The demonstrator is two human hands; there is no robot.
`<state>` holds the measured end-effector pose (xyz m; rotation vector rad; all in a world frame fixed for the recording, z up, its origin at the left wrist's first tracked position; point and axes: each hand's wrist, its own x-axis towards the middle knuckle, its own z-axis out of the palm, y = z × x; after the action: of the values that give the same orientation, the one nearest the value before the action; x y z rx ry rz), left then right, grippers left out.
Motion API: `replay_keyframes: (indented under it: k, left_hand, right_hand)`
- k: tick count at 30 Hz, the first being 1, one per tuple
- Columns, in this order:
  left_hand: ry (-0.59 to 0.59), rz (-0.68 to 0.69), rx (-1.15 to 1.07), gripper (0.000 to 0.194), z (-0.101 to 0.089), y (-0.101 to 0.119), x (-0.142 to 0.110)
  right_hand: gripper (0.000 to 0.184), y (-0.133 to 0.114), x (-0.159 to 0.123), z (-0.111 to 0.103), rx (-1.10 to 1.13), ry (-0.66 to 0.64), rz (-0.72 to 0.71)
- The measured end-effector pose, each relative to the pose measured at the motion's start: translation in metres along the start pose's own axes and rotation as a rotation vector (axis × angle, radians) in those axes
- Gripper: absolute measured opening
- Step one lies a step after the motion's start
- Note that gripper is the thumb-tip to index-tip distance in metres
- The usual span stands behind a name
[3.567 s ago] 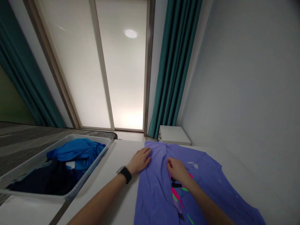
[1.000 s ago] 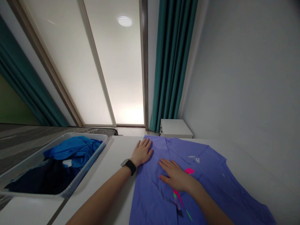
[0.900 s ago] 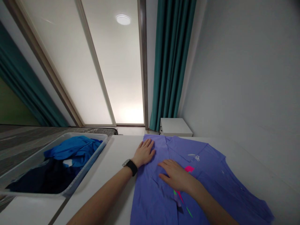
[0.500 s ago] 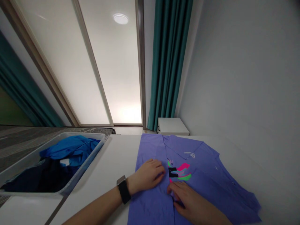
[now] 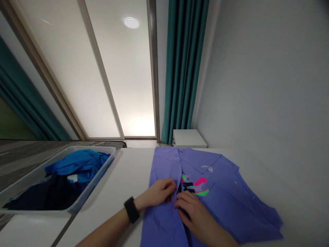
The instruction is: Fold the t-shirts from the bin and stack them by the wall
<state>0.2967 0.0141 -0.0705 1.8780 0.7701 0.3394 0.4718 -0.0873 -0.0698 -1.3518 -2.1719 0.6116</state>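
A purple shirt with a pink, green and black print lies on the white table, its left side folded over in a long strip. My left hand, with a dark watch on the wrist, rests on that strip; its bent fingers pinch cloth near the inner edge. Right beside it, my right hand has its fingers closed at the same edge, just below the print. The edge bows up slightly between the hands. The fingertips are partly hidden in the cloth.
At the left, a white plastic bin holds blue and dark clothes. A white cabinet stands beyond the table's far edge, before a teal curtain. A grey wall runs along the right.
My left hand has shifted slightly down and left, its fingers curling at the strip's edge. My right hand has moved up and left along that edge, which now lifts a little.
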Motion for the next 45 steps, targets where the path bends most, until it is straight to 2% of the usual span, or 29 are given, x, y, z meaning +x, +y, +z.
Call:
replay_keyframes:
  k: [3,6,8,12,16,20,27,31,36,39,41,45]
  left_hand:
    - [0.069,-0.036,-0.094,0.028,-0.003,-0.003,0.007]
    - [0.153,-0.002,0.014,0.056,-0.001,-0.007,0.012]
    - [0.179,0.021,0.072,0.065,0.001,-0.009,0.013]
    - [0.241,0.033,0.089,0.054,-0.001,-0.009,0.01]
    - [0.295,0.077,0.22,0.032,-0.007,-0.009,0.005]
    - [0.291,0.057,0.293,0.024,-0.009,-0.011,0.001]
    - [0.339,0.073,0.323,0.023,-0.006,-0.011,-0.006]
    - [0.347,0.067,0.323,0.025,-0.005,-0.014,-0.007]
    - [0.341,0.018,0.408,0.024,-0.007,-0.016,-0.008]
    - [0.359,-0.001,0.486,0.023,-0.012,-0.017,-0.011]
    - [0.401,0.009,0.519,0.022,-0.019,-0.017,-0.011]
    - [0.479,0.062,0.577,0.022,-0.039,-0.015,0.003]
  right_hand:
    - [0.025,-0.006,0.003,0.008,-0.072,-0.019,-0.044]
    - [0.032,-0.009,0.004,0.012,-0.078,-0.078,-0.067]
    - [0.042,-0.01,0.001,0.01,-0.075,-0.114,-0.069]
    - [0.052,-0.008,-0.009,0.003,-0.101,-0.122,-0.008]
    - [0.037,0.001,-0.009,-0.008,-0.098,-0.055,0.016]
    - [0.034,0.024,0.018,-0.015,-0.128,0.018,0.026]
    - [0.04,0.064,0.081,-0.01,-0.417,0.046,0.142]
    - [0.044,0.072,0.101,-0.004,-0.415,0.087,0.165]
    - [0.054,0.071,0.121,0.009,-0.353,0.063,0.067]
    - [0.053,0.07,0.129,0.012,-0.32,0.039,0.028]
    - [0.047,0.073,0.131,0.008,-0.32,0.074,0.073]
    - [0.036,0.087,0.134,-0.008,-0.366,0.183,0.285]
